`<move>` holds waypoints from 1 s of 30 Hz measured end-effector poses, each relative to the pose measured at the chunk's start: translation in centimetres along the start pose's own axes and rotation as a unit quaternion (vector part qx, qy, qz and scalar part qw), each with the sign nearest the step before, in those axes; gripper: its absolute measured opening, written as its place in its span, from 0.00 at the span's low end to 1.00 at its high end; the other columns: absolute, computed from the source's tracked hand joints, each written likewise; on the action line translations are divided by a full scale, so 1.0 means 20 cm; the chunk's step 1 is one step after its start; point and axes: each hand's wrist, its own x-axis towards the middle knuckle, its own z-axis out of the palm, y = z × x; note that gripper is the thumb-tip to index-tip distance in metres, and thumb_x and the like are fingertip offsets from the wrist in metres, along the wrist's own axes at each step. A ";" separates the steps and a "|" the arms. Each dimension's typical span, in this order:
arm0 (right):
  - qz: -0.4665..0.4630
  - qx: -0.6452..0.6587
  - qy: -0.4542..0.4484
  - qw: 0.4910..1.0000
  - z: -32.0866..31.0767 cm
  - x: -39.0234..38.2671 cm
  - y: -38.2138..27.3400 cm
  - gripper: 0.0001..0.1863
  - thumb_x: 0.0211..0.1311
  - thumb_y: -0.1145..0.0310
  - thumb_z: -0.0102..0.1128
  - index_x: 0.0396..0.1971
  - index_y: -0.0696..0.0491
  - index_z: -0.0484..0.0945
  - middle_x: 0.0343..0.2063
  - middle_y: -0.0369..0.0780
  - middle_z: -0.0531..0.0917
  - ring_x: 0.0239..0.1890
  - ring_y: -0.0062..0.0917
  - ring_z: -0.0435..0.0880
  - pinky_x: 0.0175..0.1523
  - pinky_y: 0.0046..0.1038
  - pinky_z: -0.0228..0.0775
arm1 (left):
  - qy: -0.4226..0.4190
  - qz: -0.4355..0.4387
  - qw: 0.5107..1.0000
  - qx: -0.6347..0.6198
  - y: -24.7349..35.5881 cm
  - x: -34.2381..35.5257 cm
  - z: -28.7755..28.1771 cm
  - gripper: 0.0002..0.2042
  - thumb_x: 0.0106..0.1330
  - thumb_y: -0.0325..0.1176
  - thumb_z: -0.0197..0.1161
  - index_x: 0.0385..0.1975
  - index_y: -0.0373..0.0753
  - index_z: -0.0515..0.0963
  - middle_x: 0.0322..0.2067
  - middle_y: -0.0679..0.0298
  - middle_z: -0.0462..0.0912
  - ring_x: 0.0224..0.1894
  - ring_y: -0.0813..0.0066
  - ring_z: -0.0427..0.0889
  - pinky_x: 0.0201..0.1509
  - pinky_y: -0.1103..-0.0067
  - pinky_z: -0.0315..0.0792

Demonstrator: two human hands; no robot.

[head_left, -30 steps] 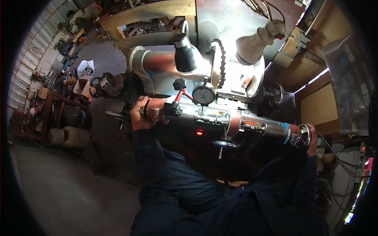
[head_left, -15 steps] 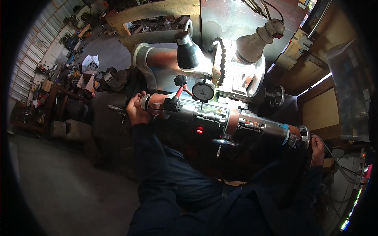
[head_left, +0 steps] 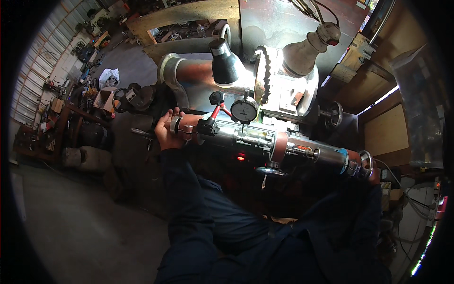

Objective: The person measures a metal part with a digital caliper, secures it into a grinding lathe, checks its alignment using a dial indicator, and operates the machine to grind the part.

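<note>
My left hand [head_left: 168, 132] is curled round the round metal knob [head_left: 175, 126] at the left end of a long cylindrical machine table [head_left: 216, 138]. At its right end my right hand [head_left: 375, 176] lies behind and against a metal handwheel [head_left: 365, 164]; its fingers are hidden there. A dial gauge [head_left: 244, 110] on a red-armed stand [head_left: 215, 112] stands over the table, its stem pointing down at a thin shiny shaft [head_left: 255, 141] held between the supports. A smaller handwheel [head_left: 271, 172] with a crank handle sits at the front.
A black lamp [head_left: 224, 64] and a beige lamp [head_left: 307, 51] light the machine from above. Behind lie a grinding head housing [head_left: 194, 72] and another handwheel [head_left: 334, 115]. Cluttered tools [head_left: 90, 102] fill the floor at left. Cables [head_left: 416, 201] hang at far right.
My right hand has shifted inward, behind the right handwheel, so less of it shows. My left hand stays on the left knob, its fingers slightly rearranged.
</note>
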 end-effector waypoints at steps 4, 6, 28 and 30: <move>0.067 0.030 -0.015 0.997 -0.01 -0.09 0.25 0.09 0.74 0.64 0.55 0.37 0.54 0.78 0.30 0.29 0.79 0.34 0.11 0.75 0.39 0.20 0.70 | -0.003 -0.008 1.000 -0.006 -0.01 -0.01 0.02 0.09 0.66 0.35 0.60 0.42 0.39 0.75 0.45 0.58 0.80 0.48 0.59 0.80 0.56 0.63 0.76; 0.093 0.058 -0.030 0.994 -0.03 -0.16 0.34 0.09 0.74 0.64 0.55 0.37 0.54 0.79 0.30 0.29 0.79 0.34 0.11 0.76 0.39 0.20 0.70 | 0.002 -0.007 1.000 -0.014 0.00 -0.01 0.00 0.10 0.66 0.36 0.60 0.42 0.39 0.75 0.45 0.58 0.80 0.48 0.59 0.80 0.56 0.63 0.76; 0.104 0.203 0.070 0.971 -0.14 0.00 -0.06 0.14 0.76 0.58 0.54 0.40 0.54 0.78 0.32 0.29 0.80 0.34 0.10 0.75 0.40 0.17 0.68 | -0.063 -0.014 0.997 -0.050 -0.01 -0.02 0.00 0.12 0.66 0.36 0.59 0.45 0.38 0.75 0.47 0.57 0.81 0.50 0.57 0.81 0.58 0.59 0.76; 0.107 0.180 0.063 0.976 -0.13 0.03 -0.03 0.15 0.77 0.56 0.54 0.39 0.54 0.78 0.31 0.28 0.79 0.33 0.10 0.74 0.39 0.16 0.68 | -0.055 -0.010 0.997 -0.056 -0.01 -0.02 0.00 0.12 0.66 0.37 0.58 0.46 0.38 0.75 0.47 0.57 0.81 0.50 0.56 0.80 0.57 0.59 0.76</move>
